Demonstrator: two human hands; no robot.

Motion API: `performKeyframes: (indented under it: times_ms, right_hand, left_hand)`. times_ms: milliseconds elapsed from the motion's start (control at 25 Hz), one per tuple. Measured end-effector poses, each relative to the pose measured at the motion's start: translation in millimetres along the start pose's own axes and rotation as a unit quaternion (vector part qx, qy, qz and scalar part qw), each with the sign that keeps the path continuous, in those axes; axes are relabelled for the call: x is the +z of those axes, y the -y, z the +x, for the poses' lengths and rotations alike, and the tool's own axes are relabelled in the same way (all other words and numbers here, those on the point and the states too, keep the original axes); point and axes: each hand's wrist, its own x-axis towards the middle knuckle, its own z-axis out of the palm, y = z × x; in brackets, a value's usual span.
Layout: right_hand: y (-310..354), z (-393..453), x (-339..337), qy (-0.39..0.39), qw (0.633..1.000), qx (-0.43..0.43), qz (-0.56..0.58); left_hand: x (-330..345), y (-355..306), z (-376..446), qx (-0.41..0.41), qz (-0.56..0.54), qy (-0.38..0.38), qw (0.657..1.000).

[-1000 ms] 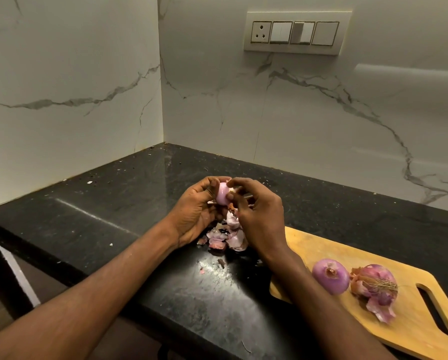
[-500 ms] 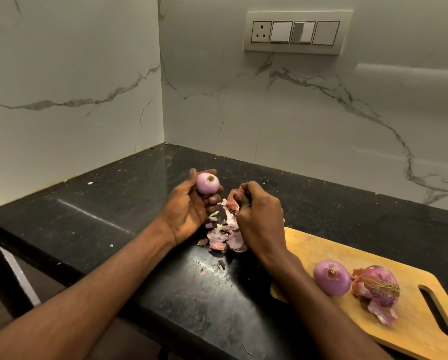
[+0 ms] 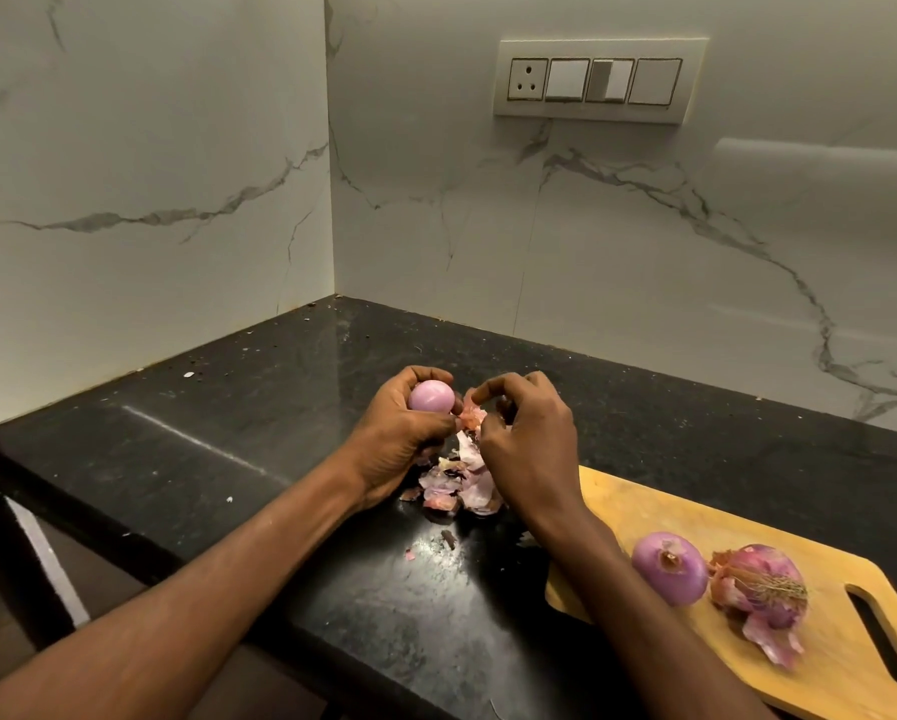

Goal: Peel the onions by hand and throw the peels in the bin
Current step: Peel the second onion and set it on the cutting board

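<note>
Below and between the two hands, a heap of loose peels (image 3: 459,485) lies on the counter (image 3: 228,423). The left hand (image 3: 399,433) is closed around a small peeled onion (image 3: 431,396); just beside it, the right hand (image 3: 532,449) pinches a torn skin fragment (image 3: 471,414) between thumb and forefinger. Step in hand: stripping; the next move probably calls for dropping the fragment on the heap and setting the bare onion down. No bin is visible.

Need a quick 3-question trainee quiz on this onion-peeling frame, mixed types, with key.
1. True or false: the left hand holds a peeled onion.
2. Where does the peel pile lie? A) cutting board B) black countertop C) bin
3. Fill in: the right hand pinches a piece of ____.

Key: 1 true; 2 B; 3 onion peel. Two more onions sit on the wooden cutting board.
</note>
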Motion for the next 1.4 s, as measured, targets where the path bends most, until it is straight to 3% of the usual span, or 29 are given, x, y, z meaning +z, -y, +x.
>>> performKeyframes:
  times_ms: [120,400,560,800,1040,1160,1280,1400]
  right_hand:
    - [1,-1,-4,-0.031,1.000,0.007,0.004]
    - [2,3,-6,0.008,0.995,0.033,0.090]
    - [3,3,-4,0.038,0.985,0.028,0.168]
    - [2,1,-1,0.029,0.985,0.045,0.165]
    - [5,2,1,-0.057,0.975,0.096,0.194]
    - [15,-5,-6,-0.059,0.983,0.061,0.164]
    - [22,-10,-11,-0.056,0.989,0.044,0.132]
    - [29,-14,-21,-0.040,0.993,0.033,0.103]
  left_hand:
    - [5,1,-2,0.036,0.063,-0.019,0.997]
    - [10,4,-2,0.120,0.239,-0.070,0.961]
    - [10,-1,-4,0.170,0.235,-0.025,0.957]
    - [16,1,-8,0.221,0.296,-0.033,0.928]
    - [15,4,-2,0.210,0.304,-0.025,0.929]
    - [13,0,-1,0.163,0.263,-0.042,0.950]
    - [9,-3,-2,0.123,0.188,-0.108,0.968]
    - [5,-3,0,0.086,0.159,-0.192,0.964]
